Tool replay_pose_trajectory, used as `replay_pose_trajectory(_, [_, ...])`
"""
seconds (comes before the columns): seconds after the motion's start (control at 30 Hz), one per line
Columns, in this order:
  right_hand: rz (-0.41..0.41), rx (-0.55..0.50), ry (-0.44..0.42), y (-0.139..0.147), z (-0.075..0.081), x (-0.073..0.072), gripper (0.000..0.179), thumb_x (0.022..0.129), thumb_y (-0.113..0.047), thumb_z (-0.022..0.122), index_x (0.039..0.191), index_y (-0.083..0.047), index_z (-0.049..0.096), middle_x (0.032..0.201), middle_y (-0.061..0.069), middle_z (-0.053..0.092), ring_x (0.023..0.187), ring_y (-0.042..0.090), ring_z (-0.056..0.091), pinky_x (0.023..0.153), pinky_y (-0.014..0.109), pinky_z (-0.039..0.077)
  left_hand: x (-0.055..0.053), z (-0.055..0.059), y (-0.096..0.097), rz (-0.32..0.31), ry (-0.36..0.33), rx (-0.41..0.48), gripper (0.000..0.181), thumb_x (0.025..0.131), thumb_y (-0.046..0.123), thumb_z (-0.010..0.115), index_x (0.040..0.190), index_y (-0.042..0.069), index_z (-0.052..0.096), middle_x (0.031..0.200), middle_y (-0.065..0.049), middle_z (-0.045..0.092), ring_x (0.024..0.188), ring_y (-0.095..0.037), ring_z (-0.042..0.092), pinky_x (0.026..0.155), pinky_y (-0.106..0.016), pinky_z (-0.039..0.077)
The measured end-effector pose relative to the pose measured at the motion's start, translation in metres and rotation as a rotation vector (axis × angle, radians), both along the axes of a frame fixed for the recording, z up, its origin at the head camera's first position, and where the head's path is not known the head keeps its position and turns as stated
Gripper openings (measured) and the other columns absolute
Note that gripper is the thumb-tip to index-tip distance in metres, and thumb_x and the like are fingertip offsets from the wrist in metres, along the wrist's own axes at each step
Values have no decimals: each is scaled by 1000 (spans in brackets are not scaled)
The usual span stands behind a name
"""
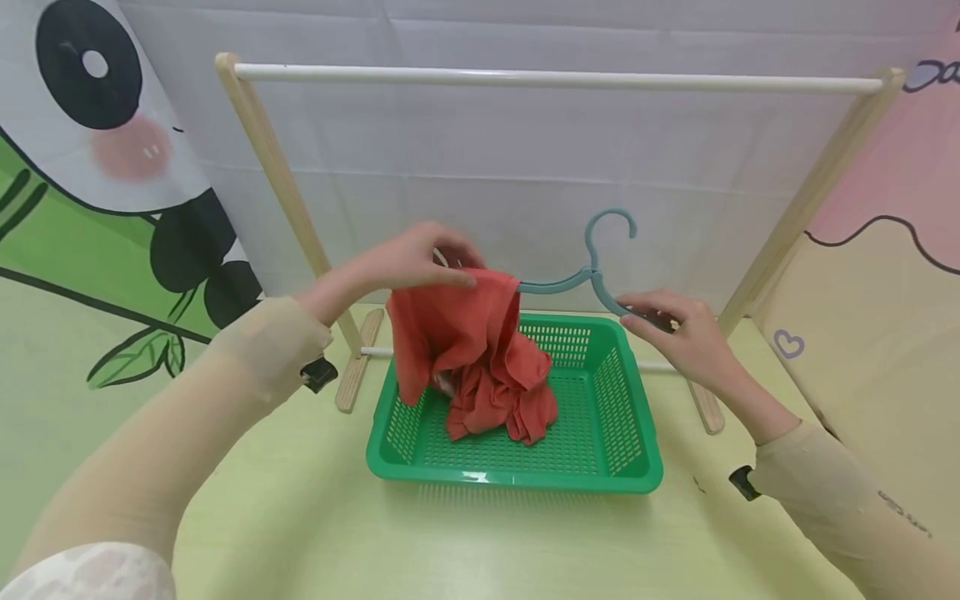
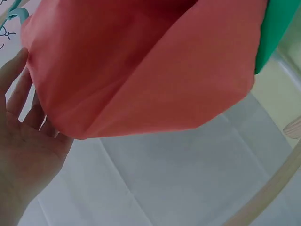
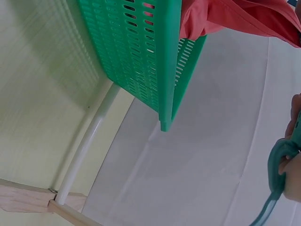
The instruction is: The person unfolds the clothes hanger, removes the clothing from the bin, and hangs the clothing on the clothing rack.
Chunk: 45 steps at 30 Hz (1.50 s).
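1. Step in hand (judged): fitting the bunched red cloth garment [image 1: 491, 342] onto the blue-grey plastic hanger [image 1: 595, 273].
2. Garment: draped over the hanger's 9 o'clock arm, folds trailing down into the green perforated plastic basket [image 1: 517, 481] at 6 o'clock.
3. Left hand [image 1: 423, 260]: pinches the garment's upper edge, thumb in front; cannot tell whether it also grips the covered arm. Right hand [image 1: 686, 333]: pinches the hanger's 4 o'clock arm, bare of cloth.
4. Next move likely calls for steadying the covered side and drawing cloth over the bare arm.
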State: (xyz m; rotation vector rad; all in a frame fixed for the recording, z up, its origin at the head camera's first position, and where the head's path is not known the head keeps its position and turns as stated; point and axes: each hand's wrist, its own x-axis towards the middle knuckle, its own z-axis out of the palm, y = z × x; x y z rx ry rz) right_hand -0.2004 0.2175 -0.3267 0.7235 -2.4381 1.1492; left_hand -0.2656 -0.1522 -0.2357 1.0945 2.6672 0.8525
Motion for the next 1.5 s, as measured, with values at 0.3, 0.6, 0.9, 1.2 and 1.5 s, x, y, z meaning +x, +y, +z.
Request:
replay_pose_trajectory(0.3, [-9, 44, 11, -2, -1, 0, 22, 94, -18, 69, 115, -15, 74, 90, -4, 69, 71, 3, 51, 63, 16, 42, 2, -8, -5, 49, 30, 98, 17, 95, 21, 67, 108, 14, 75, 103, -4, 74, 91, -14, 64, 85, -34, 51])
replay_pose_trajectory(0.6, [22, 84, 6, -5, -2, 2, 21, 92, -11, 69, 111, -14, 75, 91, -4, 68, 67, 6, 46, 58, 21, 38, 6, 12, -3, 169, 4, 254, 17, 96, 20, 65, 109, 13, 74, 101, -5, 71, 82, -16, 61, 71, -28, 47])
replay_pose_trajectory(0.9, [10, 57, -46, -12, 2, 6, 23, 93, -14, 68, 115, -14, 74, 96, 1, 70, 70, 6, 51, 62, 18, 42, 10, 14, 12, 171, -10, 319, 17, 95, 20, 67, 108, 14, 75, 102, -4, 73, 90, -13, 66, 85, -29, 52])
replay_pose_trajectory(1.2, [17, 23, -66, -23, -1, 3, 24, 94, -15, 67, 117, -14, 73, 94, 3, 72, 72, 7, 53, 63, 18, 45, 15, -3, 27, 128, -39, 299, 16, 95, 17, 66, 108, 11, 74, 105, -6, 74, 95, -14, 65, 88, -31, 52])
replay_pose_trajectory(1.5, [23, 9, -29, -25, -1, 4, 24, 93, -12, 68, 116, -14, 74, 91, 4, 72, 72, 5, 54, 63, 18, 44, 17, -8, 29, 103, -11, 193, 18, 96, 20, 66, 111, 15, 74, 106, -3, 73, 95, -17, 65, 90, -35, 52])
